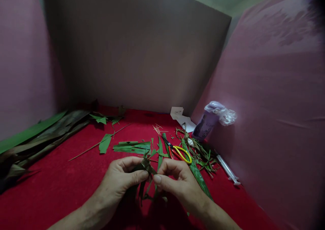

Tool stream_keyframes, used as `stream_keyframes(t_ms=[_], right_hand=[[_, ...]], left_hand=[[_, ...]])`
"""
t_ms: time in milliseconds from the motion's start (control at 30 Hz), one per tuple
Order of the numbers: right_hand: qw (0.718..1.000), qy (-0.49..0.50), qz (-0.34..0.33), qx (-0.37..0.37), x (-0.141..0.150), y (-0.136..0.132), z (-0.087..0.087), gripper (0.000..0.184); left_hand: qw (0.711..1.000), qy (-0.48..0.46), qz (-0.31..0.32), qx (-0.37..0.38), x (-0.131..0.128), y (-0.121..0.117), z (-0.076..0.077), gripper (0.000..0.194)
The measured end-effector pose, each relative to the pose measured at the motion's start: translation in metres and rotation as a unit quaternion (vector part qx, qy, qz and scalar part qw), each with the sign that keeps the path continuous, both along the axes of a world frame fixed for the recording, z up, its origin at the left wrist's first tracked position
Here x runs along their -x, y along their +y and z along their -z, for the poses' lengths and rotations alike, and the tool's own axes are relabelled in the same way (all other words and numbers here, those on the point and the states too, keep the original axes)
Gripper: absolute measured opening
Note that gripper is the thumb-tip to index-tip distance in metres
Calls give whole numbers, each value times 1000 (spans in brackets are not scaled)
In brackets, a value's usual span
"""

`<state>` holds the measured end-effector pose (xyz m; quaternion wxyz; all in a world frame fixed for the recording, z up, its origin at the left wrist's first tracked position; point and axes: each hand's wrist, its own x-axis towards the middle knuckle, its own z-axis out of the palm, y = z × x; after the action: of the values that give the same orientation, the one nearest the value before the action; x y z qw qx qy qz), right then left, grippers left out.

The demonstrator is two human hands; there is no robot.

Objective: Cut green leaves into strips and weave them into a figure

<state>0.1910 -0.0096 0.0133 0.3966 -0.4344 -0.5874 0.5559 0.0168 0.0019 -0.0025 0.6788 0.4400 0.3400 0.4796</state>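
My left hand (124,176) is closed, thumb against fingers, on a bundle of folded dark leaf strips (146,164). Strip ends dangle below the fingers. On the other side of the bundle, my right hand (174,177) pinches a thin leaf strip between thumb and forefinger. Just beyond the hands lie cut green leaf strips (133,147) and scissors (179,152) with one red and one yellow handle. A long green leaf strip (199,179) runs past my right wrist.
Large green and dried leaves (45,128) lie at the left. A thin stick (93,146) crosses a leaf piece. Toothpicks (157,129), white paper (186,123), a plastic-wrapped purple container (207,123), leaf scraps (203,155) and a syringe (228,169) lie toward the right wall.
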Motion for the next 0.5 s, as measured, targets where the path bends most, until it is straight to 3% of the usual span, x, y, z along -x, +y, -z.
stream_keyframes(t_ms=[167, 367, 500], right_hand=[[1000, 3, 15, 12, -1, 1, -1, 30], [998, 26, -39, 36, -1, 0, 0, 27], [998, 33, -26, 37, -2, 5, 5, 22]], left_hand=[[1000, -10, 15, 18, -2, -3, -2, 15], [999, 19, 18, 39, -4, -4, -5, 12], [999, 37, 1, 34, -3, -2, -5, 15]])
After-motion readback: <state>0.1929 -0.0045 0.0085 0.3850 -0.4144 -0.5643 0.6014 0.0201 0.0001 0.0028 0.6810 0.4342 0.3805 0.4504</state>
